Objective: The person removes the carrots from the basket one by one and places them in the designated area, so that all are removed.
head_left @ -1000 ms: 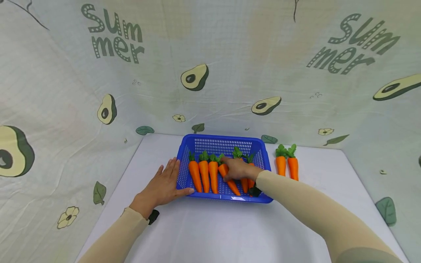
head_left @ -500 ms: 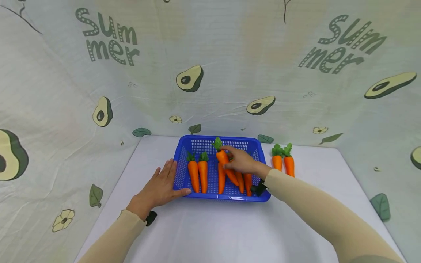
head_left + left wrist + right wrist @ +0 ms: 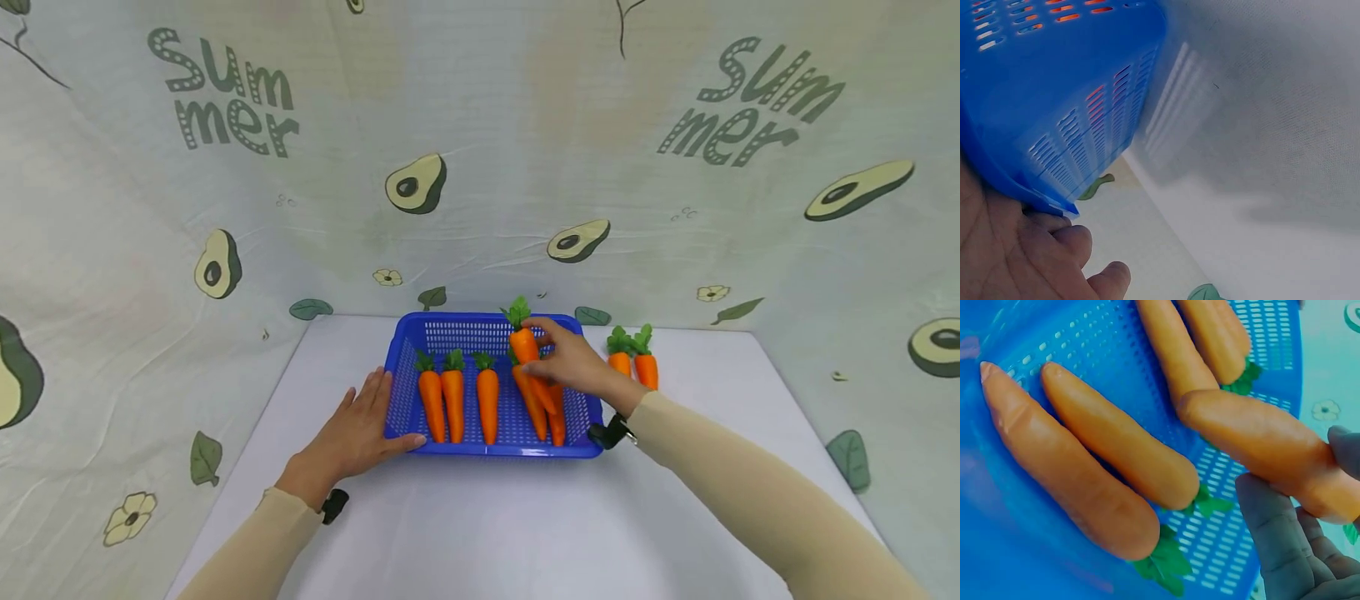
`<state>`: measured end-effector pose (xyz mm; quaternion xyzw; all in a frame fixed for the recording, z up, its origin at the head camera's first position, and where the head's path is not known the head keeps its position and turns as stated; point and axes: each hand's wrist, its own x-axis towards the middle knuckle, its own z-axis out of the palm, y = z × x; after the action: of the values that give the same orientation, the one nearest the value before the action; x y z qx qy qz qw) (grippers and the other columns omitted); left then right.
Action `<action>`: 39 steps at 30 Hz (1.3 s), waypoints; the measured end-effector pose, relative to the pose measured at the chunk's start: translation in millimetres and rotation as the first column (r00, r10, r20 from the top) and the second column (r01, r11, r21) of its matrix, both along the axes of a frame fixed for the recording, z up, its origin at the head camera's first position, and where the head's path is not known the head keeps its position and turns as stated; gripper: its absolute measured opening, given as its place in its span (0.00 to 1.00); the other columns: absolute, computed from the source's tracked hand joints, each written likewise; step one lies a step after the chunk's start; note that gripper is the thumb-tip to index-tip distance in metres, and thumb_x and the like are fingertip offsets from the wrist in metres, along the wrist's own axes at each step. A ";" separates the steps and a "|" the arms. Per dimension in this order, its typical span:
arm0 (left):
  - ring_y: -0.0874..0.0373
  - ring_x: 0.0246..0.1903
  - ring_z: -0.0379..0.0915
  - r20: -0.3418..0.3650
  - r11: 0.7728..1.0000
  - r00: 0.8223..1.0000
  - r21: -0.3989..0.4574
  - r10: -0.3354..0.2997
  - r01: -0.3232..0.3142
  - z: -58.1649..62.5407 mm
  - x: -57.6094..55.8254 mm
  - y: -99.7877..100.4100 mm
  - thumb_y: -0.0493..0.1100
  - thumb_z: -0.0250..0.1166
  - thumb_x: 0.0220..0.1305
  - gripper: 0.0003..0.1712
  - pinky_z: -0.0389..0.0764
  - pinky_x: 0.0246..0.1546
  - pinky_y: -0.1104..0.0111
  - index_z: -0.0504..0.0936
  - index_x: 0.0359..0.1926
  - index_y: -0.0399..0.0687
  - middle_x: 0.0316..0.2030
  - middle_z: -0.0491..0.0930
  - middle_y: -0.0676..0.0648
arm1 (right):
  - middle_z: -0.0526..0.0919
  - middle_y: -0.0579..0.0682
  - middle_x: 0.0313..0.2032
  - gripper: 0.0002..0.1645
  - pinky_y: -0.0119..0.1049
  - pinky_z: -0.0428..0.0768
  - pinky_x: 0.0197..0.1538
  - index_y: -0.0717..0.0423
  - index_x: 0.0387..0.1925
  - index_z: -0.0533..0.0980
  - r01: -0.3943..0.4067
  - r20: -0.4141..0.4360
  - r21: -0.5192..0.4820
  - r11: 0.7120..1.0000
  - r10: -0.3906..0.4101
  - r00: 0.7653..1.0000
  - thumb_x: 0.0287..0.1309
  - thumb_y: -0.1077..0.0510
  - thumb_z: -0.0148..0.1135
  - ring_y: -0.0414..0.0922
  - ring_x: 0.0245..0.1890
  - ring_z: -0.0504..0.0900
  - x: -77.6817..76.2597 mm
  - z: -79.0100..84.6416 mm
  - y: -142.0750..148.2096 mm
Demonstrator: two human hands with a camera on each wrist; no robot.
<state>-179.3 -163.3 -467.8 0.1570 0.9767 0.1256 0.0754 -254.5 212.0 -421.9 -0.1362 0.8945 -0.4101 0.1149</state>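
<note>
Now the right hand (image 3: 573, 360) pinches a carrot (image 3: 523, 345) above the blue basket (image 3: 491, 451), toward its right edge; left hand (image 3: 352, 437) lies spread at the left edge. A slack pinch could drop it.

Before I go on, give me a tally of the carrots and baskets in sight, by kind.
Carrots: 8 visible (5 lying carrots in the basket, 1 held carrot in the right hand, 2 loose carrots on the table)
Blue basket: 1
Total: 9
</note>
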 end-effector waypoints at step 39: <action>0.32 0.82 0.45 -0.018 1.000 1.000 0.016 0.014 -0.014 -1.5 3.1 2.3 0.83 0.59 0.60 0.75 0.48 0.80 0.37 0.45 0.83 0.29 0.83 0.44 0.28 | 0.70 0.74 0.68 0.51 0.47 0.92 0.41 0.56 0.81 0.52 0.332 -0.091 0.080 0.940 -0.325 0.941 0.68 0.54 0.71 0.66 0.52 0.87 30.7 19.5 135.2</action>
<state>-176.2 -161.1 -469.3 0.1520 0.9774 0.1323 0.0645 -223.8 347.2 -402.4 0.0051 0.9266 -0.3757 0.0169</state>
